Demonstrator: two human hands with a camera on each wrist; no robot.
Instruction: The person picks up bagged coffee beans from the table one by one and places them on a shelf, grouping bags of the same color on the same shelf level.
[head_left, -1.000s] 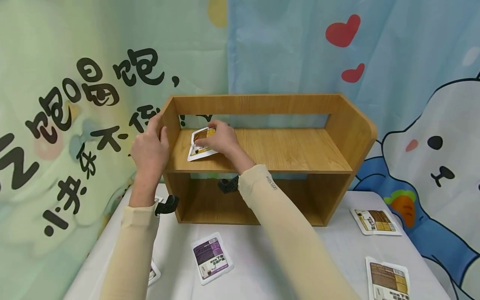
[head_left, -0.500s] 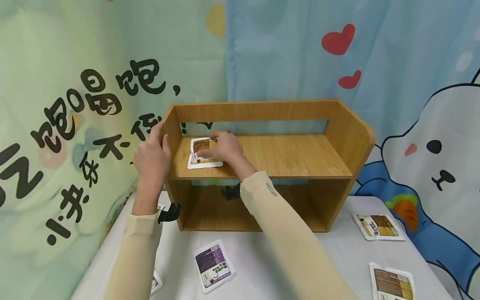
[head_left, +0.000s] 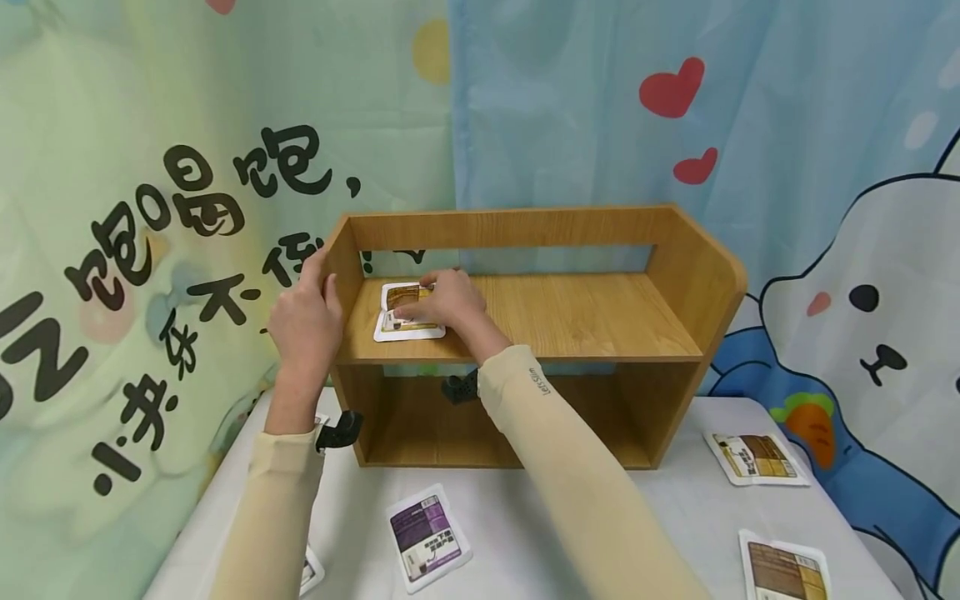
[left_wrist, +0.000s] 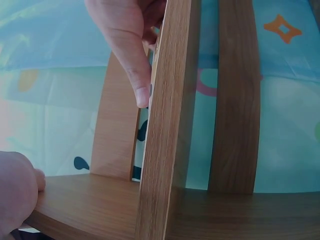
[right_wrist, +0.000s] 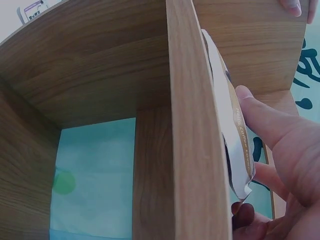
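Note:
A wooden two-tier shelf [head_left: 585, 312] stands on the white table. My left hand [head_left: 306, 325] grips the top of its left side panel; in the left wrist view only part of that hand [left_wrist: 17, 190] shows at the panel's edge. On the upper board, near the left end, lies a flat white-edged packet [head_left: 408, 327] with brown and yellow print. My right hand [head_left: 450, 302] holds its right side. In the right wrist view the thumb lies on the packet's [right_wrist: 235, 132] printed face, with other fingers at its edge. The hand partly covers the print.
A purple-printed packet [head_left: 429, 537] lies in front of the shelf. Two brown-printed packets, one farther back [head_left: 756, 458] and one nearer [head_left: 786, 571], lie at the right. Another packet [head_left: 312, 571] is partly hidden by my left sleeve. A patterned curtain [head_left: 555, 133] hangs behind.
The packet under my right hand has turned from slanted to nearly square with the shelf's front edge and lies flatter. My left hand keeps its grip on the side panel. The head view has tilted slightly up.

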